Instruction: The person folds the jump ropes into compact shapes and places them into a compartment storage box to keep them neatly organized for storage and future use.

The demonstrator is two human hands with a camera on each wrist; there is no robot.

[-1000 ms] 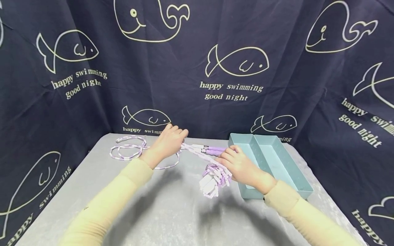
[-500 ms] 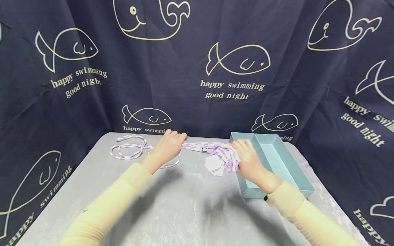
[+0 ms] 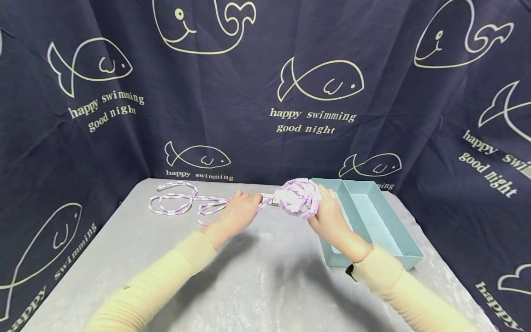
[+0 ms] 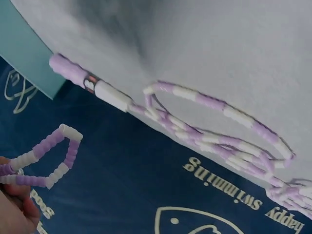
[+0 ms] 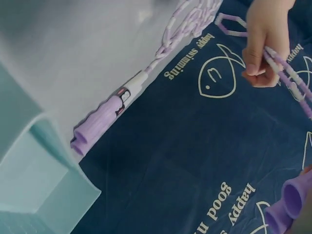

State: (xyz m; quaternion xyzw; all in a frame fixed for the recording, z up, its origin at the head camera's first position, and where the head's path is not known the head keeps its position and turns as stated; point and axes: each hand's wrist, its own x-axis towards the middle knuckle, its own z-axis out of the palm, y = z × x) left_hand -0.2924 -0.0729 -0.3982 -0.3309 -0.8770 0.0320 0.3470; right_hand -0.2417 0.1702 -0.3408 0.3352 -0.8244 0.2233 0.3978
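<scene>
In the head view my left hand grips the doubled beaded cord of a purple-and-white jump rope. A loop of that beaded cord sticks out past the left hand in the left wrist view. My right hand holds the bunched end of the same rope above the table. At the right wrist view's lower right edge, purple handles show at the right hand, whose fingers are mostly hidden there. A second jump rope lies on the table, its handles side by side beyond the hands.
A blue-green box with two compartments stands on the grey table, to the right and partly behind the right hand. A dark blue curtain with whale and fish drawings surrounds the table on the back and sides.
The bunched rope end has risen and turned at my right hand, now facing the camera. My left hand has moved right and slightly down, closer to the right hand.
</scene>
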